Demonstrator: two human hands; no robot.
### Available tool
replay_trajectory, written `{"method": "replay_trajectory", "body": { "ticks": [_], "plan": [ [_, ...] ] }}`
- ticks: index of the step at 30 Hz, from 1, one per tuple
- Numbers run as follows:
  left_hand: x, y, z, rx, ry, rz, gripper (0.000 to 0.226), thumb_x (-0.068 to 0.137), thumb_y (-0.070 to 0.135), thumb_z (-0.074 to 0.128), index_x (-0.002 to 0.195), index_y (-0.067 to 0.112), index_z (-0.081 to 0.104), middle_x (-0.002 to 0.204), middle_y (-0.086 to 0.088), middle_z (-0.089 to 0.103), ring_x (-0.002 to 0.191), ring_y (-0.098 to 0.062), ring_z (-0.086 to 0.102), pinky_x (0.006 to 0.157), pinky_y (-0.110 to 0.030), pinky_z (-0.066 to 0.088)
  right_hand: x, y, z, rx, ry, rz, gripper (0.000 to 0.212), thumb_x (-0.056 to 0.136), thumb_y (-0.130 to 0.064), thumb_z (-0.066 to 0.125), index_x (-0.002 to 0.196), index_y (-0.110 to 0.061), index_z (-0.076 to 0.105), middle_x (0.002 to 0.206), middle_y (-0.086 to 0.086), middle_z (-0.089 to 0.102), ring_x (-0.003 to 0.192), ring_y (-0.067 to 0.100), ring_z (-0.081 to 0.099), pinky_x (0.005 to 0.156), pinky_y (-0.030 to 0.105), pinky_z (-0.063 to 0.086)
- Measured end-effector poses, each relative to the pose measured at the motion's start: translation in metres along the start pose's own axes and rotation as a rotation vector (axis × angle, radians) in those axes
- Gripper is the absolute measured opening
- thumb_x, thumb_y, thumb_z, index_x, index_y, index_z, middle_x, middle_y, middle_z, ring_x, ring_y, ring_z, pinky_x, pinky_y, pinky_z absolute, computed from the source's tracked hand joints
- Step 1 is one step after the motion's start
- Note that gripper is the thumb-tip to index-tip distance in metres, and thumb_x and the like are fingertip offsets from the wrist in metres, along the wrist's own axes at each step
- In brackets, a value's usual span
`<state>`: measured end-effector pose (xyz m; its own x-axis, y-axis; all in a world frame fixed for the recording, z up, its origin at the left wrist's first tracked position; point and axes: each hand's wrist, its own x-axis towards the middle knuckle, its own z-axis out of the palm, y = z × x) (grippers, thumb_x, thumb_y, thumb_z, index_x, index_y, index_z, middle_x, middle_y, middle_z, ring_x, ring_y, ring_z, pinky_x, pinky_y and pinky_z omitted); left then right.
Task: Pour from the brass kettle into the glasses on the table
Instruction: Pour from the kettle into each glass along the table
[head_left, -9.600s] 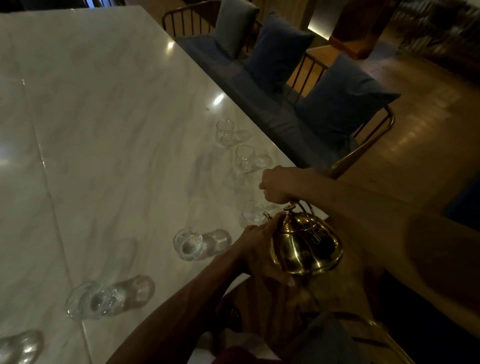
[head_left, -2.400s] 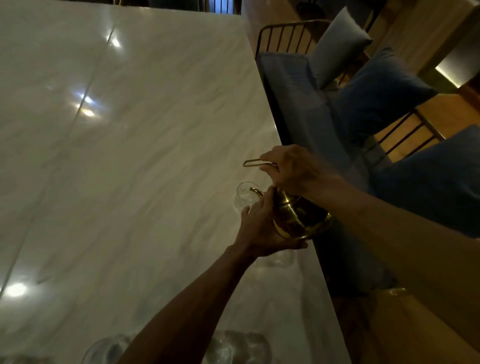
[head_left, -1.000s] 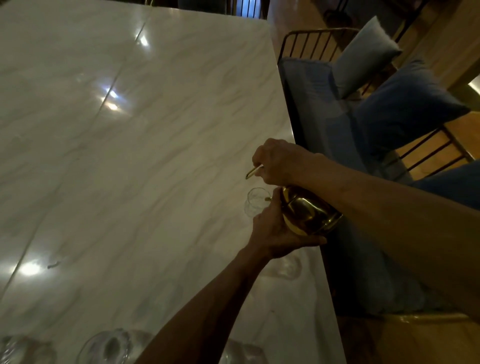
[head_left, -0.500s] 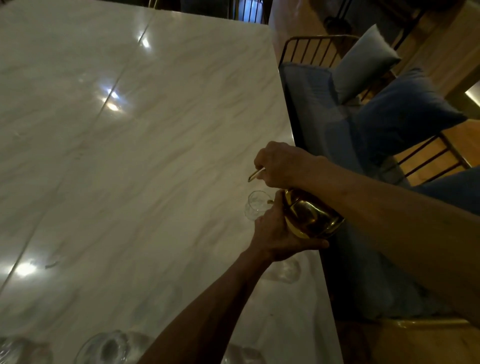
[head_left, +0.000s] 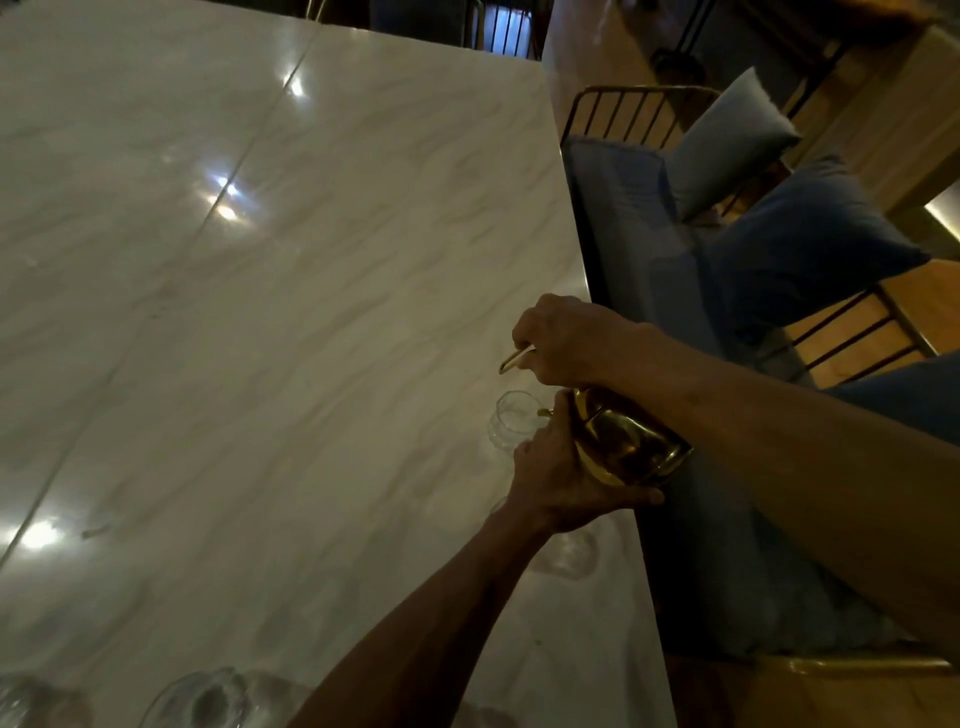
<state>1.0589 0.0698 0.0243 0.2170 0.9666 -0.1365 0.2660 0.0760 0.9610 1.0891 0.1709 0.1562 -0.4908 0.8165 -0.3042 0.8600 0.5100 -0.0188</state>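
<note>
Pouring step is under way, by the look of it: the kettle (head_left: 628, 447) is hanging tipped over the right-hand edge of the table (head_left: 260, 364), its spout pointing toward nine o'clock at a small clear glass (head_left: 511, 426) standing just beside it. To do this well, judging only from the tilt, the spout tip should be sitting over the mouth of the glass, not over its rim. The tilt should be growing slowly, since the glass is small and standing near the table edge, with the lower hand steering the angle while the upper one is carrying the weight. Whether anything is running from the spout is too dim to tell. Right hand (head_left: 566, 338) is clenching round the thin wire handle (head_left: 514, 358) at twelve o'clock above the kettle, fingers fully curled, one end of the loop poking out toward nine o'clock. Left hand (head_left: 561, 478) is cupping the kettle's body from its seven o'clock side, fingers wrapping under the belly, thumb lying up near the spout — grasping, not merely touching. A second glass (head_left: 569, 553) is showing blurred at six o'clock below the left hand, and more glasses (head_left: 197, 699) are sitting at the picture's seven o'clock corner — fill levels unreadable. A bench with cushions (head_left: 810, 244) is running along the table's three o'clock side.
</note>
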Motion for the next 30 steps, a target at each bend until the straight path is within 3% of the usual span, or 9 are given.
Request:
{"method": "replay_trajectory", "body": {
  "ticks": [6,10,16,20,30],
  "plan": [
    [0.001,0.003,-0.001,0.014,0.007,-0.038,0.129,0.053,0.076,0.084,0.154,0.046,0.01,0.159,0.01,0.044,0.146,-0.025,0.045,0.12,-0.057,0.037,0.005,-0.004,-0.002,-0.03,-0.015,-0.018,0.03,0.094,-0.027,0.065,0.121,-0.014,0.065,0.12,0.009,0.058,0.098,0.021,0.061,0.088,0.033,0.054],
    [0.002,0.002,-0.001,0.015,0.029,-0.048,0.133,0.053,0.076,0.085,0.157,0.044,0.008,0.16,0.01,0.043,0.148,-0.025,0.043,0.121,-0.058,0.036,0.009,-0.006,-0.003,-0.051,-0.026,-0.03,0.03,0.094,-0.025,0.066,0.121,-0.013,0.066,0.119,0.009,0.061,0.093,0.019,0.062,0.079,0.028,0.053],
    [0.003,0.001,-0.002,0.027,0.019,-0.055,0.134,0.055,0.074,0.086,0.157,0.044,0.004,0.16,0.007,0.043,0.147,-0.026,0.044,0.12,-0.056,0.037,0.011,-0.012,-0.003,-0.092,-0.029,-0.047,0.028,0.094,-0.026,0.065,0.119,-0.012,0.066,0.115,0.009,0.063,0.09,0.018,0.063,0.081,0.032,0.056],
    [0.004,0.001,-0.004,0.04,0.018,-0.045,0.134,0.062,0.064,0.09,0.16,0.038,0.002,0.161,0.006,0.042,0.147,-0.025,0.044,0.121,-0.048,0.038,0.013,-0.012,-0.003,-0.102,-0.03,-0.053,0.029,0.094,-0.027,0.066,0.119,-0.013,0.066,0.114,0.008,0.064,0.091,0.018,0.064,0.082,0.032,0.057],
    [0.007,-0.005,-0.003,0.055,0.012,-0.014,0.136,0.057,0.073,0.086,0.159,0.042,0.001,0.161,0.007,0.043,0.147,-0.025,0.045,0.121,-0.052,0.038,0.012,-0.01,-0.003,-0.059,-0.02,-0.045,0.029,0.095,-0.026,0.065,0.119,-0.011,0.066,0.112,0.009,0.065,0.09,0.018,0.064,0.078,0.027,0.054]
  ]
}}
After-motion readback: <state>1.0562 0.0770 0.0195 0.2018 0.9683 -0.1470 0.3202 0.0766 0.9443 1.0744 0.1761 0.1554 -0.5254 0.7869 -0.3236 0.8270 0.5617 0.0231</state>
